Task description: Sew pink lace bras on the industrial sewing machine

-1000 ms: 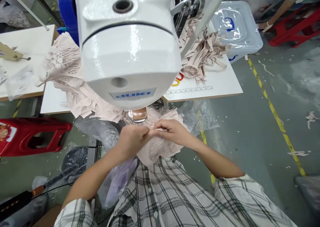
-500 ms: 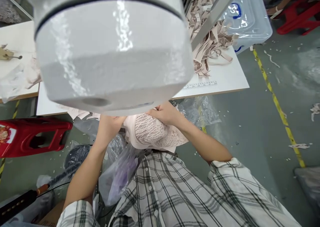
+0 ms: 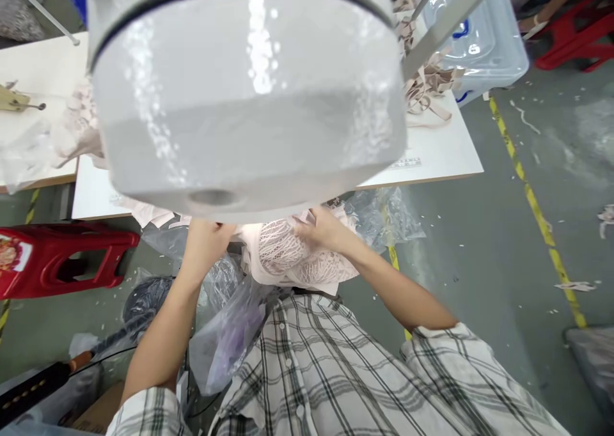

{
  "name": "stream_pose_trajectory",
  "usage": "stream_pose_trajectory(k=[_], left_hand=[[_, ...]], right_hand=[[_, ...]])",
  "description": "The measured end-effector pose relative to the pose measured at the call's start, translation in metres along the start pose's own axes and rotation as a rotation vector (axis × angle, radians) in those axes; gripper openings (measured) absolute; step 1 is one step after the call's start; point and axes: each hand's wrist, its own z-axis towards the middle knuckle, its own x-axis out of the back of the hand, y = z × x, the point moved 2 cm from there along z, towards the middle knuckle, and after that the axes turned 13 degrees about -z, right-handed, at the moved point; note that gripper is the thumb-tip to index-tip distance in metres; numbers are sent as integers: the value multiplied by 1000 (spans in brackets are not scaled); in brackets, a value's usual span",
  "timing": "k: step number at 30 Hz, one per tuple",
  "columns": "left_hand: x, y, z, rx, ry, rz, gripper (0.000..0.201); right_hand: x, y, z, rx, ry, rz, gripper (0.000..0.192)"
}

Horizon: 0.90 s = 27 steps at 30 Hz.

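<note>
The white sewing machine head [image 3: 244, 97] fills the upper middle of the view, very close to the camera. Below its front edge lies a pale pink lace garment [image 3: 292, 260] bunched in my lap. My right hand [image 3: 322, 227] rests on the top of the lace, fingers spread over it. My left hand [image 3: 207, 243] reaches under the machine head at the garment's left edge; its fingers are hidden behind the machine.
A white table [image 3: 432, 155] carries a heap of beige straps [image 3: 426, 84]. A clear plastic bin [image 3: 484, 39] stands at the back right, a red stool [image 3: 62, 257] on the left. Clear plastic bags [image 3: 230, 334] hang by my lap. Yellow floor tape [image 3: 537, 212] runs on the right.
The view has dropped closer to the machine head, which now hides the needle area. Both hands moved up under it with the lace garment; the right hand has spread flat on the lace.
</note>
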Motion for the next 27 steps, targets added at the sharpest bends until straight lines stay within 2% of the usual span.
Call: stream_pose_trajectory(k=[2,3,6,9,12,15,20,22,24,27], left_hand=[[7,-25,-5,121,54,-87,18],[9,-40,-10,193,94,-153,18],[4,-96,-33,388,159,-318,17],[-15,-145,-61,517,110,-373,14],[-38,-173,-74,542,139,-488,18],[-57,-175,-70,480,162,-655,34],[-77,-154,-56,365,79,-870,48],[-80,-148,-54,338,84,-900,50],[-80,-147,-55,321,135,-899,46],[-74,-148,-58,295,272,-851,33]], right_hand=[[-12,15,-17,2,-117,31,94],[-18,20,-26,3,-192,40,93],[-29,31,-48,-38,-344,83,65],[-30,40,-62,-131,-363,129,49],[-28,52,-68,-209,-304,141,47],[-25,60,-75,-273,-253,151,45],[-16,57,-86,-300,-212,176,42],[-12,54,-89,-287,-217,182,37],[-8,52,-90,-268,-210,201,34],[-2,50,-91,-232,-189,235,35]])
